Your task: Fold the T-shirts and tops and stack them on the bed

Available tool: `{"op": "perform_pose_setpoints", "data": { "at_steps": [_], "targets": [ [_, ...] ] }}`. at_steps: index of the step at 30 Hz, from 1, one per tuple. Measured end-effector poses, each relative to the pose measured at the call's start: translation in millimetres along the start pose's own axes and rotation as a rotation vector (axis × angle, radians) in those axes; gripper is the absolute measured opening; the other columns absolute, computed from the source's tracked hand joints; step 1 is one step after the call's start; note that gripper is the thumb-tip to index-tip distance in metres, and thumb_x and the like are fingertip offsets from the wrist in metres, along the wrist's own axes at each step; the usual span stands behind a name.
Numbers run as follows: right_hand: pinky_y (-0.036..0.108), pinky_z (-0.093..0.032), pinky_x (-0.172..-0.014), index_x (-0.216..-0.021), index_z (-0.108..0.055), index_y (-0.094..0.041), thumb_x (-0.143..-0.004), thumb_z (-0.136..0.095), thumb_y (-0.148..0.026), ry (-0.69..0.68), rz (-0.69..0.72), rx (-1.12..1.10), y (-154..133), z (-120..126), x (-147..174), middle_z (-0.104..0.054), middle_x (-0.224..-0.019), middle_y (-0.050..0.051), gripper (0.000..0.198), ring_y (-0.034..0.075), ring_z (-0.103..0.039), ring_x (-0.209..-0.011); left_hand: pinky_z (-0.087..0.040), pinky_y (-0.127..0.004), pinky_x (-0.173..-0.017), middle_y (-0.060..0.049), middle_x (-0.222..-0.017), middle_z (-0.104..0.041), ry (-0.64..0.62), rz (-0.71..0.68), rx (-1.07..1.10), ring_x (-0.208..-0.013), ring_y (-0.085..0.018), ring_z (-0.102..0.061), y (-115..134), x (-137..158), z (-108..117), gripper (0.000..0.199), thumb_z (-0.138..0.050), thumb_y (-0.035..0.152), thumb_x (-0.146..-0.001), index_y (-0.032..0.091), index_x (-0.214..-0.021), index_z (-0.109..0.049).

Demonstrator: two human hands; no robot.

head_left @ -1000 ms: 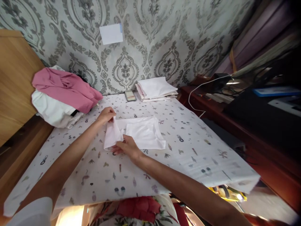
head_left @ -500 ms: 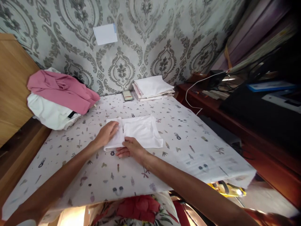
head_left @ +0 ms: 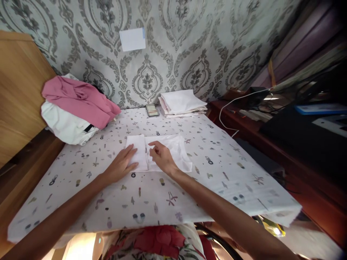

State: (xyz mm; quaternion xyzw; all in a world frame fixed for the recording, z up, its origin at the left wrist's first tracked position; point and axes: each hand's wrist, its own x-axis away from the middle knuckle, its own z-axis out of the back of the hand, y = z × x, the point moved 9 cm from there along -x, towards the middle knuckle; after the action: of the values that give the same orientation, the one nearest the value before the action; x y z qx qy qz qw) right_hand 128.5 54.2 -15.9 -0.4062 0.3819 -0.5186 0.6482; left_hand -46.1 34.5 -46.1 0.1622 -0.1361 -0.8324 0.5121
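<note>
A folded white garment (head_left: 173,148) lies flat on the patterned cloth of the table, its left part doubled over into a narrow panel. My left hand (head_left: 121,164) rests on that panel's left edge, fingers stretched out and thumb spread. Over the middle of the garment, just right of the fold, is my right hand (head_left: 164,157). Its index finger points left, apart from the thumb, and the other fingers are loosely curled. Nothing shows in its grasp. Whether the right fingertips touch the fabric, I cannot tell.
A heap of pink and white clothes (head_left: 78,108) sits at the back left. Along the wall stand a stack of folded white cloths (head_left: 183,103) and a small blurred item (head_left: 152,110). To the right is a dark red desk (head_left: 249,126) with a white cable (head_left: 221,112).
My right hand has moved up from the garment's near edge to its middle. My left hand has slid slightly down, fingers flatter. The view has shifted a little.
</note>
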Motion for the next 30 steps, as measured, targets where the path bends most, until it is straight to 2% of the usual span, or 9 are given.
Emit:
{"op": "perform_pose_setpoints", "data": {
  "at_steps": [4, 8, 10, 12, 15, 17, 23, 27, 30],
  "targets": [
    [0.032, -0.054, -0.083, -0.121, -0.06, -0.019, -0.091, -0.044, -0.025, 0.075, 0.114, -0.02, -3, -13, -18, -0.066, -0.112, 0.009, 0.034, 0.019, -0.063, -0.103, -0.048, -0.044, -0.103, -0.017, -0.14, -0.052, 0.185, 0.268, 0.254, -0.128, -0.029, -0.053, -41, -14, 26, 0.058, -0.054, 0.046, -0.091, 0.019, -0.141, -0.042],
    [0.035, -0.054, -0.088, -0.124, -0.059, -0.02, -0.092, -0.041, -0.022, 0.072, 0.004, -0.071, 21, -31, -33, -0.067, -0.112, 0.009, 0.036, 0.019, -0.065, -0.101, -0.055, -0.034, -0.077, -0.011, -0.113, -0.061, 0.105, 0.56, 0.431, -0.099, -0.024, -0.065, -67, -26, 28, 0.052, -0.059, 0.042, -0.086, 0.019, -0.131, -0.045],
    [0.033, -0.055, -0.086, -0.122, -0.059, -0.018, -0.091, -0.038, -0.016, 0.064, -0.072, -0.09, 34, -32, -38, -0.069, -0.106, 0.009, 0.037, 0.017, -0.067, -0.091, -0.054, -0.034, -0.077, -0.01, -0.112, -0.059, 0.136, 0.452, 0.327, -0.101, -0.025, -0.062, -48, -30, 39, 0.045, -0.058, 0.038, -0.086, 0.02, -0.126, -0.048],
    [0.031, -0.055, -0.084, -0.121, -0.06, -0.016, -0.091, -0.035, -0.01, 0.049, -0.093, -0.074, 39, -30, -45, -0.07, -0.104, 0.009, 0.039, 0.015, -0.068, -0.085, -0.051, -0.036, -0.083, -0.009, -0.113, -0.058, 0.159, 0.187, 0.169, -0.105, -0.025, -0.058, -8, -27, 46, 0.034, -0.056, 0.035, -0.089, 0.022, -0.12, -0.053],
    [0.032, -0.051, -0.09, -0.118, -0.063, -0.017, -0.092, -0.038, -0.011, 0.044, 0.006, 0.162, 26, -21, -61, -0.068, -0.113, 0.009, 0.037, 0.016, -0.066, -0.097, -0.048, -0.036, -0.082, -0.006, -0.106, -0.059, 0.033, -0.188, 0.022, -0.097, -0.023, -0.058, 52, -7, 26, 0.019, -0.052, 0.037, -0.095, 0.023, -0.106, -0.058],
    [0.034, -0.047, -0.098, -0.119, -0.065, -0.017, -0.093, -0.043, -0.016, 0.043, 0.046, 0.385, 17, -18, -76, -0.065, -0.121, 0.01, 0.034, 0.019, -0.061, -0.109, -0.047, -0.036, -0.079, -0.006, -0.1, -0.061, -0.022, -0.309, -0.053, -0.089, -0.022, -0.057, 73, 6, 11, 0.017, -0.052, 0.038, -0.096, 0.022, -0.1, -0.058],
    [0.046, -0.041, -0.1, -0.099, -0.071, -0.016, -0.088, -0.06, -0.032, 0.001, -0.051, 0.585, 12, -27, -120, -0.063, -0.121, 0.015, 0.023, 0.031, -0.053, -0.117, -0.049, -0.037, -0.076, -0.007, -0.094, -0.063, 0.053, -0.327, -0.111, -0.087, -0.022, -0.057, 79, 9, 1, 0.019, -0.039, 0.024, -0.101, 0.022, -0.099, -0.058],
    [0.041, -0.043, -0.095, -0.088, -0.07, -0.018, -0.085, -0.059, -0.021, 0.001, -0.057, 0.613, 5, -32, -126, -0.066, -0.115, 0.012, 0.012, 0.028, -0.054, -0.114, -0.049, -0.036, -0.076, -0.006, -0.09, -0.063, 0.085, -0.321, -0.093, -0.085, -0.021, -0.057, 78, 8, 8, 0.019, -0.039, 0.021, -0.101, 0.022, -0.095, -0.057],
    [0.034, -0.046, -0.085, -0.095, -0.066, -0.02, -0.09, -0.052, -0.021, 0.007, -0.032, 0.598, 0, -31, -123, -0.069, -0.105, 0.007, 0.016, 0.023, -0.06, -0.102, -0.049, -0.035, -0.075, -0.006, -0.089, -0.063, 0.094, -0.344, -0.072, -0.083, -0.021, -0.056, 80, 12, 13, 0.017, -0.04, 0.02, -0.1, 0.021, -0.095, -0.057]
  ]
}}
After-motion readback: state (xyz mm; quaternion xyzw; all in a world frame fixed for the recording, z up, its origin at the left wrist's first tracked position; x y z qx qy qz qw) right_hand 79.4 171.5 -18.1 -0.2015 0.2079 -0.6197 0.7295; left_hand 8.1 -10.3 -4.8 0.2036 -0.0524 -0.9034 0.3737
